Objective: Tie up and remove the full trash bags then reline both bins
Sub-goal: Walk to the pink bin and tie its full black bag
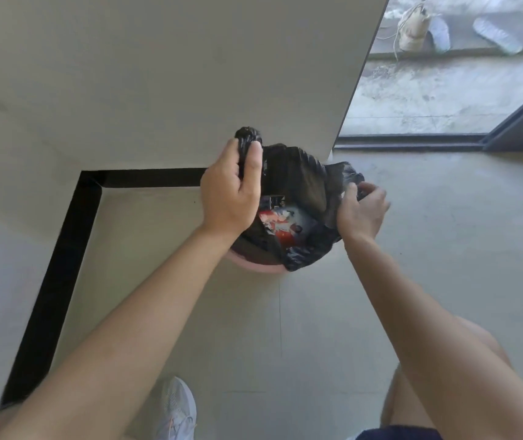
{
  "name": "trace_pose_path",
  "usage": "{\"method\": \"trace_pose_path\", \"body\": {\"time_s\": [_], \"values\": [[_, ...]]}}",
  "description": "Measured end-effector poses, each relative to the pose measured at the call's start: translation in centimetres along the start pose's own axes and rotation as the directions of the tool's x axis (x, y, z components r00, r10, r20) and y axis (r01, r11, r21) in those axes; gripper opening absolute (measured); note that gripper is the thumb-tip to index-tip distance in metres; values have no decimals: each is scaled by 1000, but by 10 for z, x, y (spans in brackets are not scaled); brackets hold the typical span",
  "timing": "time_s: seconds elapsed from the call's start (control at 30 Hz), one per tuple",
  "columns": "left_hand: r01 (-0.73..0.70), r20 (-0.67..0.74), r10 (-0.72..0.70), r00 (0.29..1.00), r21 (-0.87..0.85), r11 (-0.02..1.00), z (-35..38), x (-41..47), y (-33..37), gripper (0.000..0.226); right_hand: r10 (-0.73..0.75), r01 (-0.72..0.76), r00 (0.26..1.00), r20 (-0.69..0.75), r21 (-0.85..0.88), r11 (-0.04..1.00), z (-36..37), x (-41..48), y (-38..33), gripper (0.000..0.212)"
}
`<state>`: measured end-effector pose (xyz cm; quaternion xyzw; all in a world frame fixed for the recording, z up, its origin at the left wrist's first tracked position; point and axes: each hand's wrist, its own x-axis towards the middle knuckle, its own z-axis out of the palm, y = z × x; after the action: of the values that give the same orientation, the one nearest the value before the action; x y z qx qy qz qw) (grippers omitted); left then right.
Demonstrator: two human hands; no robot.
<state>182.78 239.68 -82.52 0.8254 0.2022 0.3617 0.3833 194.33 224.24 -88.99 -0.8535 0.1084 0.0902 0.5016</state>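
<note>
A black trash bag [298,176] sits in a pink bin [253,265] on the floor by the wall corner. The bag's mouth gapes, and red and white wrappers [282,222] show inside. My left hand [231,192] grips a bunched edge of the bag on the left, with a twist of plastic sticking out above the fingers. My right hand [363,209] pinches the bag's opposite edge on the right. Most of the bin is hidden under the bag and my left wrist.
A grey wall [158,74] with a black baseboard [63,249] stands close behind and left of the bin. A sliding door track [412,142] lies at the right, with shoes [415,27] on the ledge outside. My white shoe [176,408] is on the tiled floor below.
</note>
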Motion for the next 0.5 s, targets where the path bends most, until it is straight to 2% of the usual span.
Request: {"method": "trace_pose_path", "body": {"time_s": [0.03,0.1,0.17,0.23,0.3,0.37,0.4,0.43,0.5], "values": [[25,-42,-26,999,-11,1000,-6,5,-6,36,-62,64,997,-47,49,997,-9,5,-8,23],[64,-131,-68,989,-30,997,-18,17,-14,34,-190,211,973,-128,176,961,-24,10,-27,19],[71,-224,-72,972,-16,997,-29,33,-19,27,-303,357,930,-210,305,883,-37,9,-50,30],[91,-282,-77,956,37,995,-37,45,-23,24,-356,427,898,-260,310,850,-44,14,-66,46],[172,-276,-141,951,94,980,-38,49,-34,26,-310,343,936,-163,245,907,-43,25,-70,44],[255,-220,-218,951,159,954,-37,44,-46,34,-181,171,980,87,111,979,-38,28,-65,25],[266,-197,-232,953,170,949,-36,41,-51,37,-136,125,973,186,69,990,-36,26,-62,28],[267,-186,-236,954,162,950,-36,38,-55,39,-144,135,960,241,56,989,-35,23,-62,30],[276,-197,-256,946,82,958,-37,35,-56,40,-224,203,941,255,105,973,-32,20,-67,28]]}}
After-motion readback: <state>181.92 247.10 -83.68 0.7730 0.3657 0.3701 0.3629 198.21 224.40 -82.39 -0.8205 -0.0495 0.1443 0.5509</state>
